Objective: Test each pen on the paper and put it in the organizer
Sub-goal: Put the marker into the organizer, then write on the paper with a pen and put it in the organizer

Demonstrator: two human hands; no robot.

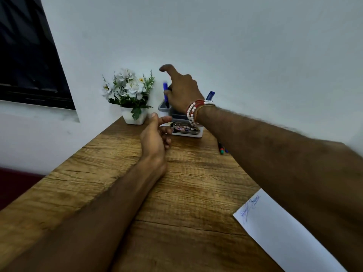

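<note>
My right hand (pixel 182 91) pinches the pen (pixel 165 87) between thumb and lower fingers, index lifted clear, with the pen's lower end down inside the far-left cell of the organizer (pixel 164 108). To do this well I'd hold the pen upright, lower it till it bottoms out, then let go without knocking the wall. The organizer looks light, so a sideways drag could slide or tip it. Left hand (pixel 157 134) rests on the table (pixel 117 173) just near of the organizer, fingers loosely curled, holding nothing, and is well placed to steady it. The pen is blue up top and dark lower down, a bit blurred. A second pen (pixel 210 95), also blue, stands at the organizer's right side, behind my wrist. The organizer is grey on a labelled white base, at the far end by the wall, with a plant (pixel 133 114) just left of it. Loose pens (pixel 221 149) lie right of it, partly under my forearm, and I judge they are untested. The paper (pixel 284 232), near right, carries blue scribbles.
</note>
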